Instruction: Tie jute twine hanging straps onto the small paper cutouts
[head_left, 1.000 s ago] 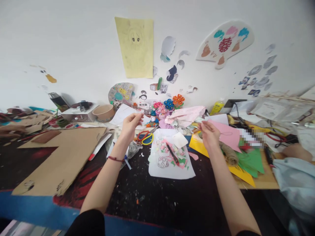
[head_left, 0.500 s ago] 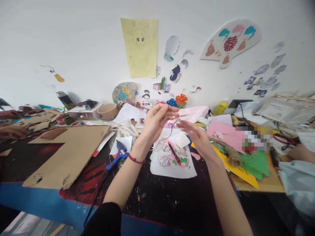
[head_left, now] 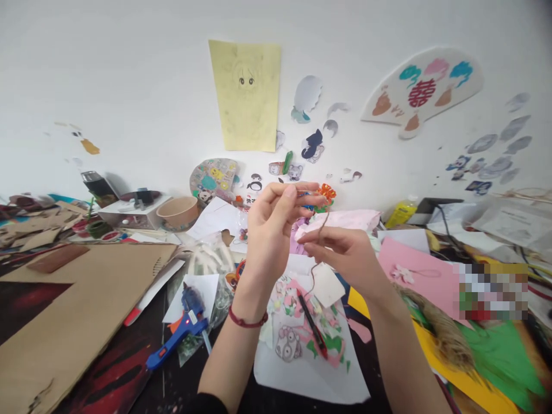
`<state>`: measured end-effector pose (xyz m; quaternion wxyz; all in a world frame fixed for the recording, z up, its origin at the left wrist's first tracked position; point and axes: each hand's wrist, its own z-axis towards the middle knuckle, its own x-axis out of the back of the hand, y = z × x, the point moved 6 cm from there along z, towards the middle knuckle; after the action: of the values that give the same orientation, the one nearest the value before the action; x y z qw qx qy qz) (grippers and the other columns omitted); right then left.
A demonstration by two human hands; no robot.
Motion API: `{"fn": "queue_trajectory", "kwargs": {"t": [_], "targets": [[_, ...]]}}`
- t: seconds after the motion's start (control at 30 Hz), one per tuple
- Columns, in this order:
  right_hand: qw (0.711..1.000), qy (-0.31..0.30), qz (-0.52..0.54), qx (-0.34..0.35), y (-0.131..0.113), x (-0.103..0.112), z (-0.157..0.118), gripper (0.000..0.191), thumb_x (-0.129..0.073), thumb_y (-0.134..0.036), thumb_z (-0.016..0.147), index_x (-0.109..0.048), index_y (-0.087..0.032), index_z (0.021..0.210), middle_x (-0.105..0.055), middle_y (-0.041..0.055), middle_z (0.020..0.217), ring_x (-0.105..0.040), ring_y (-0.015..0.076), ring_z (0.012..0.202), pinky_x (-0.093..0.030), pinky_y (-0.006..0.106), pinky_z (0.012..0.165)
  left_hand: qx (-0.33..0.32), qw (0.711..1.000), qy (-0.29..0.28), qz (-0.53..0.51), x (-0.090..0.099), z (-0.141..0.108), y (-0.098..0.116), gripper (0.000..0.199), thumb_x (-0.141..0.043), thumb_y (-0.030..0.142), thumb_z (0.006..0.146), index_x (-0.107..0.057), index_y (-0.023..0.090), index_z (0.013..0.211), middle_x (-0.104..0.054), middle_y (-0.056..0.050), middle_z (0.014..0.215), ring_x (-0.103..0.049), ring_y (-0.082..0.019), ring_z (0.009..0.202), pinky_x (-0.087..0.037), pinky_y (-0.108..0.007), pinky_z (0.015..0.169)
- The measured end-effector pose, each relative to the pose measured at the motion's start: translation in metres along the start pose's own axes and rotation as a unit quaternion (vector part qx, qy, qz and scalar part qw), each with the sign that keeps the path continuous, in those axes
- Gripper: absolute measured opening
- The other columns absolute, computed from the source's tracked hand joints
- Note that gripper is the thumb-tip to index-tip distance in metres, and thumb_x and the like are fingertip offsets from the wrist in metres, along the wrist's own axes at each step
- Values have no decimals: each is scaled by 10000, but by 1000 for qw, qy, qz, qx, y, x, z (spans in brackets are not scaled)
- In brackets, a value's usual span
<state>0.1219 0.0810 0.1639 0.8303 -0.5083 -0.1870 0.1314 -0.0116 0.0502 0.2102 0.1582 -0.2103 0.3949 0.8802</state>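
Observation:
Both my hands are raised above the dark table, with a thin brown cord (head_left: 318, 269) running between them and hanging down. My left hand (head_left: 273, 230) has its fingers bent to the right and its thumb folded in, with the cord at the fingers. Just below and to the right, my right hand (head_left: 347, 253) pinches the cord between thumb and fingers. Underneath lies a white paper sheet (head_left: 297, 382) bearing pink and green paper scraps, a red-and-black pen (head_left: 313, 325) and a small cut-out cartoon drawing (head_left: 288, 345).
To the left lie a blue glue gun (head_left: 190, 322) and a large cardboard piece (head_left: 86, 322). Twine (head_left: 448, 339) rests on yellow and green sheets at the right, near pink paper (head_left: 414, 259). A round tan container (head_left: 177, 213) and a yellow bottle (head_left: 401, 211) stand by the wall.
The view has moved nearer the table. My right hand has turned inward, its fingers closing on the cord just below my left hand.

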Motion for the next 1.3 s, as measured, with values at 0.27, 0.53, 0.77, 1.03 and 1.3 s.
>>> {"fn": "queue_trajectory", "kwargs": {"t": [0.27, 0.53, 0.77, 1.03, 1.3], "targets": [[1000, 22, -7, 20, -2, 14, 3, 109, -757, -325, 865, -804, -228, 888, -718, -7, 663, -631, 76, 561, -549, 181, 546, -59, 991, 107, 56, 30, 5, -13, 134, -619, 215, 963, -694, 167, 863, -748, -30, 984, -743, -92, 884, -560, -163, 757], [993, 61, -63, 75, -9, 29, -7, 55, -757, -279, 866, -784, -238, 842, -704, -20, 654, -614, 78, 510, -538, 192, 489, -92, 973, 180, 115, 46, 3, -11, 135, -591, 211, 964, -647, 183, 844, -703, -11, 919, -687, -75, 807, -544, -182, 737], [969, 110, -167, 145, -22, 32, -14, 98, -709, -212, 903, -778, -271, 867, -667, -51, 634, -562, 55, 507, -479, 184, 483, -33, 970, 163, 175, 56, 9, -17, 131, -632, 262, 926, -645, 181, 824, -672, -12, 915, -616, -71, 707, -464, -184, 609], [902, 204, -293, 243, -34, 32, -20, 149, -710, -193, 895, -795, -307, 940, -751, -32, 724, -637, 114, 570, -528, 275, 587, -14, 980, 116, 164, 51, 10, -11, 156, -634, 266, 900, -647, 171, 777, -659, -30, 865, -581, -86, 695, -459, -190, 576], [893, 217, -306, 250, -32, 35, -19, 155, -702, -199, 902, -779, -320, 959, -770, -40, 773, -635, 112, 571, -517, 278, 573, 13, 984, 85, 157, 55, 15, -25, 371, -571, 514, 960, -702, 186, 850, -674, -38, 817, -561, -89, 619, -423, -212, 541]]}}
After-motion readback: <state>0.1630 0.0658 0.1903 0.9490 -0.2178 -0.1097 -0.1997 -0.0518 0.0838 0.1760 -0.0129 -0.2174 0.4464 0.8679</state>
